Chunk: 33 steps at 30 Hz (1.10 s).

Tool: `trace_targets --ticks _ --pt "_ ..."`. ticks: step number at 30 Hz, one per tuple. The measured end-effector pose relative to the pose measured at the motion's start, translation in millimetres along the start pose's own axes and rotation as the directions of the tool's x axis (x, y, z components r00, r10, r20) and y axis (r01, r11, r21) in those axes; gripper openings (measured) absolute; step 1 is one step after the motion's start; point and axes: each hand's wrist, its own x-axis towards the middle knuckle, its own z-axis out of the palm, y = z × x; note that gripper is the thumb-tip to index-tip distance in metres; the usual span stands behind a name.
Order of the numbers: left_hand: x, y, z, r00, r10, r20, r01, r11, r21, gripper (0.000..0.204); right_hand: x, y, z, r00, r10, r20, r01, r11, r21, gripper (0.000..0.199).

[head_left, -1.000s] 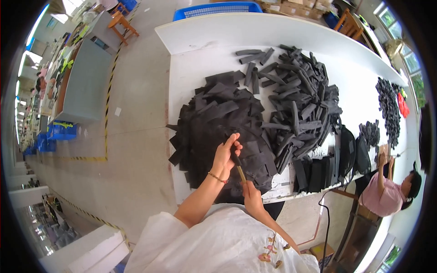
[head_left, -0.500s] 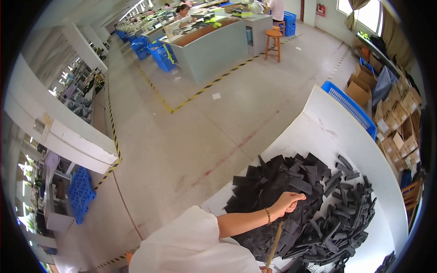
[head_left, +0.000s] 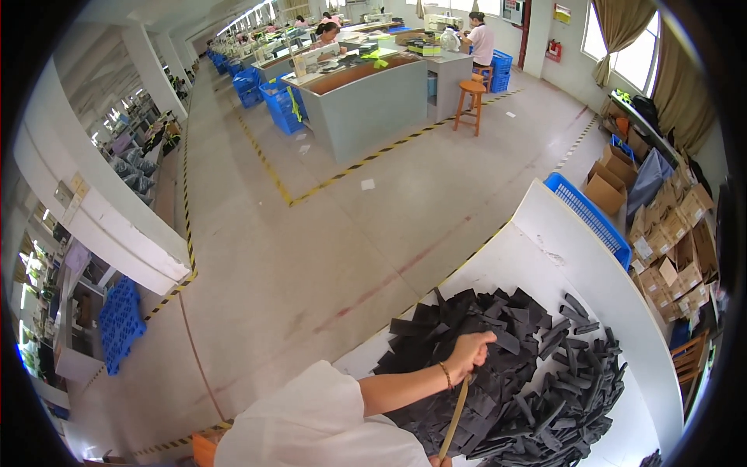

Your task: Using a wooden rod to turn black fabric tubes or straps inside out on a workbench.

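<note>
My left hand [head_left: 469, 353], a beaded bracelet at its wrist, is closed above a heap of flat black fabric-like pieces [head_left: 436, 331]. What its fingers pinch, if anything, is hidden. Just under it ends a thin tan stick [head_left: 456, 416], which slants down to the lower edge; I cannot tell whether the two touch. At the stick's lower end a small part of my right hand [head_left: 440, 461] shows, closed round it. Narrow black rolled or folded strips [head_left: 572, 397] lie piled to the right of the flat pieces.
The white table [head_left: 510, 249] has a raised, curved right side, with a blue plastic basket [head_left: 589, 219] beyond it. Cardboard boxes [head_left: 665, 268] are stacked at the far right. Ahead are a wooden stool [head_left: 471, 93], a grey workbench [head_left: 373, 113] and seated people.
The view has tilted up, so the table and piles sit lower. My left hand has come closer to the stick's upper end and stays closed. The stick is still in my right hand.
</note>
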Motion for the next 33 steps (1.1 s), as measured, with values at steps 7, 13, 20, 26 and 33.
trace_targets --ticks 7,13,20,26,33 --pt "-30.6 -63.7 4.9 0.95 -0.31 0.026 0.311 0.947 -0.08 0.019 29.7 -43.1 3.8 0.888 -0.144 -0.437 0.137 0.989 -0.048 0.029" --pt "-50.8 -73.7 2.8 0.9 -0.436 0.011 0.435 0.897 -0.08 0.013 54.6 -20.7 -13.3 0.848 -0.248 -0.468 0.33 0.939 0.1 0.014" --pt "-60.1 -37.3 18.2 0.958 -0.263 0.11 0.239 0.952 0.192 0.012 64.5 -30.8 -29.5 0.858 -0.004 -0.514 0.234 0.893 0.384 0.01" --pt "-9.8 -30.9 29.1 0.971 -0.232 -0.06 0.229 0.972 -0.053 0.021 54.2 -48.6 -20.1 0.881 0.132 -0.453 0.15 0.832 0.534 0.006" --pt "-7.0 -58.8 36.3 0.949 -0.305 -0.079 0.305 0.952 -0.015 0.012 50.6 -24.7 -12.6 0.878 0.038 -0.478 0.18 0.898 0.402 0.02"
